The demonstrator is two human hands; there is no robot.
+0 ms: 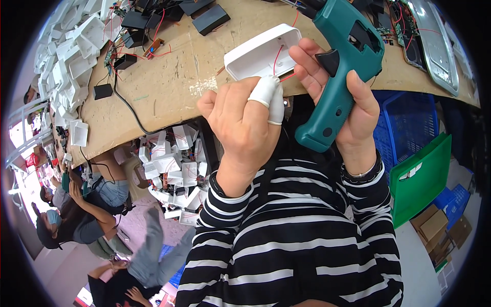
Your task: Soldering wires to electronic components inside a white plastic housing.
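Observation:
My left hand (240,117) is closed, with white covers on two fingers. Their tips pinch a thin red wire (276,60) at the near edge of a white plastic housing (240,62). This open, shallow housing lies on the workbench, and part of it is hidden behind my hand. In my right hand (355,115) rests a teal soldering gun (353,71) with a black trigger. Its handle lies across the palm, thumb on one side, while the other fingers reach out loosely beside the trigger. The gun's tip points up toward the far side and is partly cut off.
White housings (69,61) are heaped at the bench's left. Black boxes (210,19) and wired circuit boards lie at the back. A bin of white parts (171,166) stands below the bench; blue (409,123) and green crates (422,179) are at right. Co-workers (84,217) sit at left.

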